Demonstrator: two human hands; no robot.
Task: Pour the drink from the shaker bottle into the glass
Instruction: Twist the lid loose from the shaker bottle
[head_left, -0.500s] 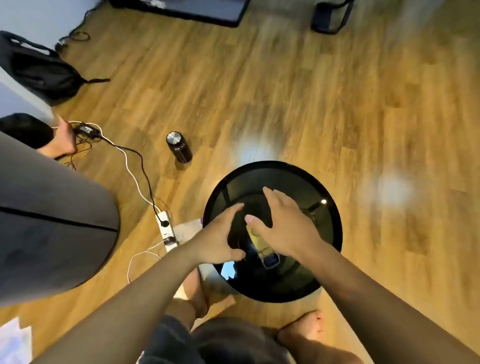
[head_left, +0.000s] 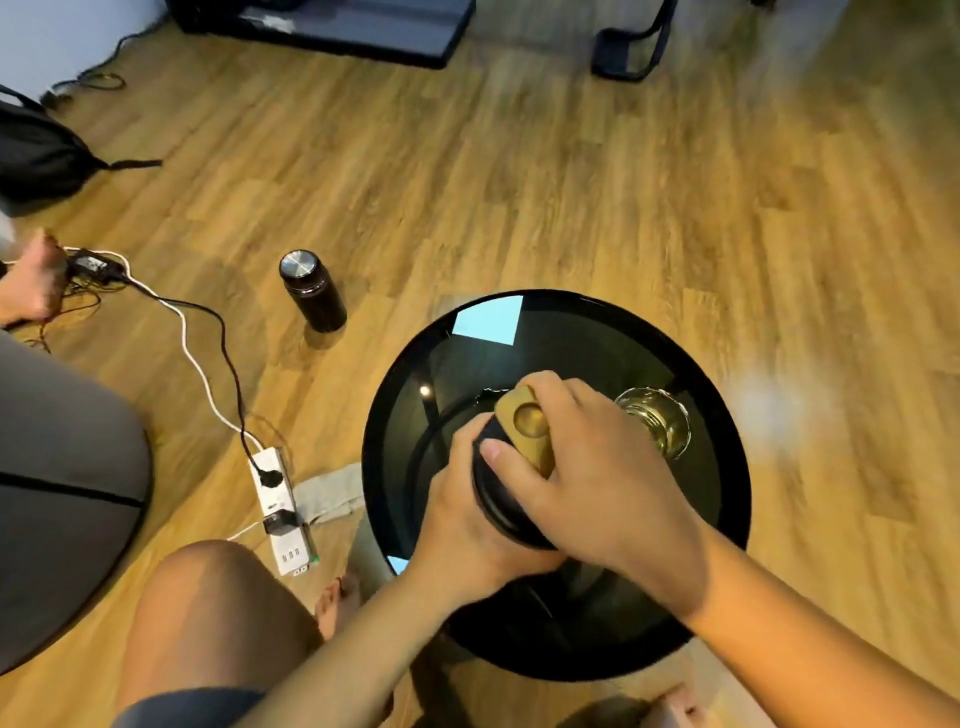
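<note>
A dark shaker bottle (head_left: 493, 493) with a tan flip lid (head_left: 524, 426) stands on the round black glass table (head_left: 727, 519). My left hand (head_left: 462, 525) wraps around the bottle's body from the left. My right hand (head_left: 597, 467) lies over the top, fingers on the lid and its rim. A clear glass (head_left: 657, 421) with pale yellowish liquid in it stands just to the right of the bottle, beyond my right hand. Most of the bottle's body is hidden by my hands.
A dark metal flask (head_left: 311, 291) stands on the wooden floor left of the table. A white power strip (head_left: 283, 512) with cables lies near my knee. Another person's leg and foot (head_left: 36, 280) are at the left. Bags sit along the far wall.
Both hands have closed on the shaker bottle; before, they hovered open over it. The view has shifted, so the table now sits further right and the glass shows.
</note>
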